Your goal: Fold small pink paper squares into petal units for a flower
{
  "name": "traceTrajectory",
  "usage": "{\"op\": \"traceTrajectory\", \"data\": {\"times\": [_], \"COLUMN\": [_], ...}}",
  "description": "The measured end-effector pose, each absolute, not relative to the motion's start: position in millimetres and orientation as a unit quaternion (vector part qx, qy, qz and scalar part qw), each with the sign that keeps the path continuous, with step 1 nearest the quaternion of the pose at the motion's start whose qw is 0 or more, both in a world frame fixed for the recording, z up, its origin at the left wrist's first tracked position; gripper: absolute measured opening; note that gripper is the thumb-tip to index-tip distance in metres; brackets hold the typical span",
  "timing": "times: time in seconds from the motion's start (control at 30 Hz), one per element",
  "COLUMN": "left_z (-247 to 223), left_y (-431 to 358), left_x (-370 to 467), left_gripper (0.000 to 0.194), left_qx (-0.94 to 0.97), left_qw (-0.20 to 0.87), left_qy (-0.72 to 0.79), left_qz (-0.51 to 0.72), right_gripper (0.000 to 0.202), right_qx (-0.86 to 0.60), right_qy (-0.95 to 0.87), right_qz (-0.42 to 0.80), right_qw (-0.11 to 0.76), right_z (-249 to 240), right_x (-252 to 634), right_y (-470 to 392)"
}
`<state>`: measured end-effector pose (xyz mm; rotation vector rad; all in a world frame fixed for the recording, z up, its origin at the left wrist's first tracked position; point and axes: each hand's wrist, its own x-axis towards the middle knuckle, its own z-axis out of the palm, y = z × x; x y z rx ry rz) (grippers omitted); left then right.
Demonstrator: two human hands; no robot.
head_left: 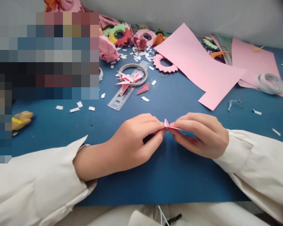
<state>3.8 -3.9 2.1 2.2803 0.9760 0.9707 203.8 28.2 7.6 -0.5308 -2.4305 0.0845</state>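
A small folded piece of pink paper (167, 124) is held between my two hands, just above the blue table. My left hand (141, 138) pinches its left end between thumb and fingers. From the right, my right hand (200, 133) grips the flat part, with the fingertips of both hands close together. One pointed flap of the paper stands up between them. Beyond my hands lie a joined cluster of pink folded points (129, 80), a tape roll (145, 77), a clear ruler (119, 100) and a loose pink folded piece (143, 88).
Large pink sheets (198, 62) lie at the back right, with clear tape rolls (272, 84) beside them. Folded paper rings (165, 69) and white scraps (145, 98) are scattered at the back. A tan and yellow object (23, 120) rests at the left. The table's front edge is near my forearms.
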Motion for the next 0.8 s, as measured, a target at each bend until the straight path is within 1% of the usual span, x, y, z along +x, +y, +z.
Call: {"op": "traceTrajectory", "data": {"times": [0.1,0.17,0.3,0.4,0.53,0.67,0.73,0.8], "left_z": [6.6,9.3,13.5,16.7,20.4,19.1,17.2,15.6], "left_y": [-4.6,-6.3,-9.5,-8.9,-5.8,-5.4,-5.9,-6.4], "left_x": [3.7,3.8,2.8,1.0,-1.7,-2.2,-1.3,0.1], "left_gripper": [0.016,0.020,0.028,0.032,0.032,0.026,0.026,0.028], "left_qx": [0.816,0.802,0.759,0.737,0.743,0.754,0.751,0.750], "left_qw": [0.279,0.327,0.461,0.519,0.538,0.519,0.509,0.504], "left_qy": [0.370,0.374,0.362,0.346,0.301,0.315,0.331,0.343], "left_qz": [0.345,0.333,0.284,0.259,0.260,0.250,0.260,0.255], "right_gripper": [0.015,0.015,0.013,0.016,0.018,0.015,0.020,0.023], "right_qx": [-0.160,-0.135,-0.118,-0.125,-0.121,-0.124,-0.120,-0.154], "right_qy": [-0.938,-0.943,-0.957,-0.960,-0.960,-0.956,-0.948,-0.921], "right_qz": [-0.038,-0.074,-0.086,-0.087,-0.078,-0.068,-0.046,0.019], "right_qw": [0.306,0.296,0.251,0.236,0.240,0.258,0.291,0.356], "right_z": [12.1,15.5,21.1,21.7,20.5,18.3,14.6,9.8], "right_x": [208.1,211.7,217.5,219.9,220.1,215.1,211.3,207.5], "right_y": [26.0,23.0,14.1,9.6,11.1,18.2,21.2,22.8]}}
